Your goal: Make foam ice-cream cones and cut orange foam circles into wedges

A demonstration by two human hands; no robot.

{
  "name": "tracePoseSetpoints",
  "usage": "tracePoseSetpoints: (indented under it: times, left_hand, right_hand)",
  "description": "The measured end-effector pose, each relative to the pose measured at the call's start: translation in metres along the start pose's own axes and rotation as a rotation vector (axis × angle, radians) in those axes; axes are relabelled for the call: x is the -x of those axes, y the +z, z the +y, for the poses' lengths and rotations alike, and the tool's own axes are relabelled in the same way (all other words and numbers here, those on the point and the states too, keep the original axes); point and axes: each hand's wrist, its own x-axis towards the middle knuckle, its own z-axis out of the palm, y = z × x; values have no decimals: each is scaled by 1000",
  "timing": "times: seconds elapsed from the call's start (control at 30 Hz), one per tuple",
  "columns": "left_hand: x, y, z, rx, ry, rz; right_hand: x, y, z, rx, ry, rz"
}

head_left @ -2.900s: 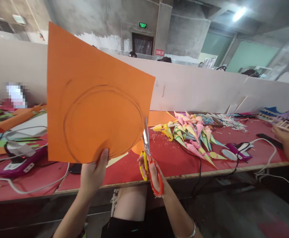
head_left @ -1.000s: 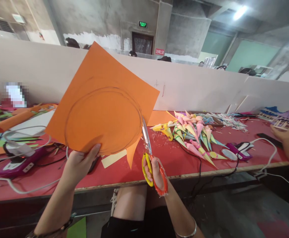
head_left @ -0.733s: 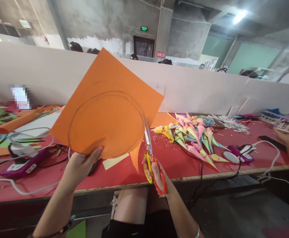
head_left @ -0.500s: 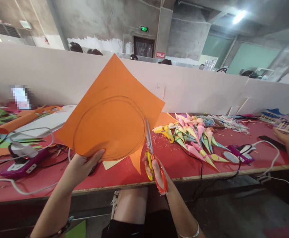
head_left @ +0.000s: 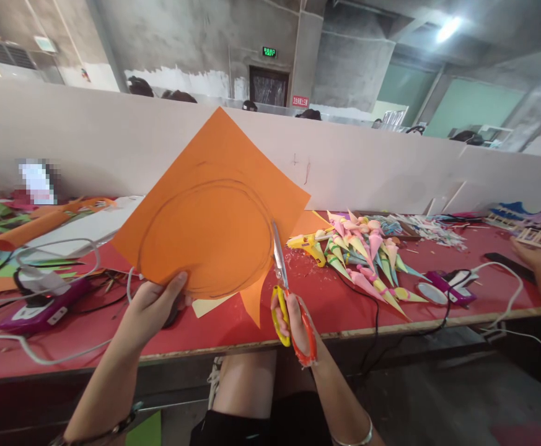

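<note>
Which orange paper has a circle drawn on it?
The orange sheet held up in the left hand. The rolled orange paper lying on the table shows no circle.

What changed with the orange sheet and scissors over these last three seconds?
The left hand turned the orange paper sheet until a corner pointed up, while the scissors in the right hand cut further round the drawn circle, freeing a hanging flap. Both grips held.

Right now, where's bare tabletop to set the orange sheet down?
Bare red table shows along the front edge, between the scissors in the right hand and the black cord. The left hand holds the orange sheet. Crowded: the paper cones to the right, cables and the purple tool to the left.
</note>
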Motion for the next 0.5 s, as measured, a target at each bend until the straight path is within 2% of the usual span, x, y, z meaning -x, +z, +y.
tracePoseSetpoints:
  times: [0.3,0.5]
  left_hand:
    - [-3,-4,6,-35,61,61]
    - [-3,-10,7,-87,34,-29]
  right_hand:
    - [1,-3,5,0,7,-36]
    - [4,-1,-6,-39,-16,-118]
